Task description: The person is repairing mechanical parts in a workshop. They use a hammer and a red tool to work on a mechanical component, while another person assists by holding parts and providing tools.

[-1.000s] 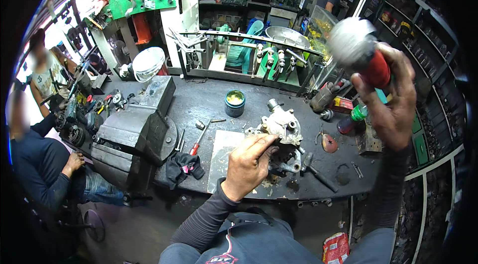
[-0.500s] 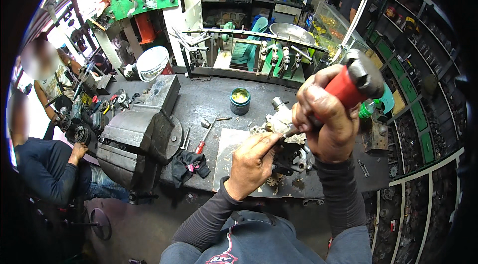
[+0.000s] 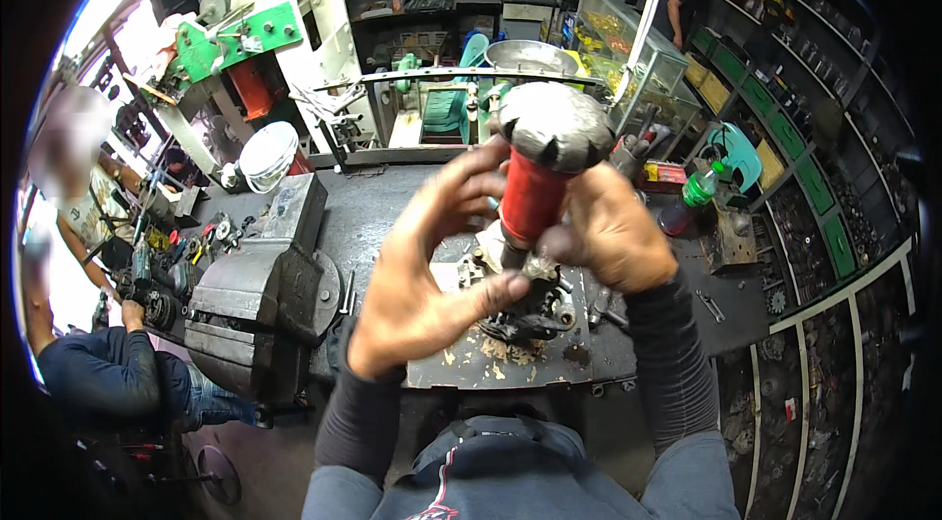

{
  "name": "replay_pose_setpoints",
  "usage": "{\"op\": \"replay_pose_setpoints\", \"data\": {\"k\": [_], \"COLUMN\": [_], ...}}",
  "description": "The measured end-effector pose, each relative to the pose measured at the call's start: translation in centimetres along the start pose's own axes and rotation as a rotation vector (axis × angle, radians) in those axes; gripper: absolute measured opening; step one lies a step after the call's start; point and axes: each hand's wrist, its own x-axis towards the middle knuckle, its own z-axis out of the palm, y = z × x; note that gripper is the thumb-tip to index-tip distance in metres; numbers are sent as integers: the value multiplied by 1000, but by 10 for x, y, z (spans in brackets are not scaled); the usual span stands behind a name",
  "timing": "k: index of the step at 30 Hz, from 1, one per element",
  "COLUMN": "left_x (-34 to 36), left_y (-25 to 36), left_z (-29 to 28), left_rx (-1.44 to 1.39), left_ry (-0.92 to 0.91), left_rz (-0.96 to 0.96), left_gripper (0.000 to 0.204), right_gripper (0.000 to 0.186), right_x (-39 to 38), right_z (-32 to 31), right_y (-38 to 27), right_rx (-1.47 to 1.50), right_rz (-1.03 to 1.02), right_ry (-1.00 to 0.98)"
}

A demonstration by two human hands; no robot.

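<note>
A red cylindrical tool with a wide, scalloped grey end stands nearly upright above the bench, grey end up; its exact kind I cannot make out. My right hand is closed round its far right side, fingers partly hidden. To its left, my left hand is blurred, with thumb and fingers spread apart beside the red body. Below the tool's narrow dark tip lies a greasy metal mechanical assembly, partly covered by the hands and tool, on a light, stained board.
A large bench vise stands on the left. A white bucket sits behind it. At right are a green-capped bottle, a metal block and a wrench. A co-worker is at the far left.
The red tool has moved left from the right side and turned more upright. My left hand has risen from the metal assembly and spread its fingers. The head view has shifted slightly.
</note>
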Motion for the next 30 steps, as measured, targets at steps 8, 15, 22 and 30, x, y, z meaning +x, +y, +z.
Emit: {"op": "replay_pose_setpoints", "data": {"k": [8,15,22,30], "left_x": [83,47,45,51], "left_y": [26,25,21,19], "left_z": [15,48,52,38], "left_rx": [-359,-10,562,337], "left_ry": [-412,277,91,73], "left_rz": [-130,-66,298,411], "left_gripper": [53,24,30,29], "right_gripper": [53,47,23,42], "right_x": [-140,-328,-328,-188], "right_z": [-145,-131,-138,-139], "right_y": [112,232,248,89], "right_rx": [-545,-1351,-1313,-649], "right_rz": [424,928,893,584], "right_ry": [451,174,169,484]}}
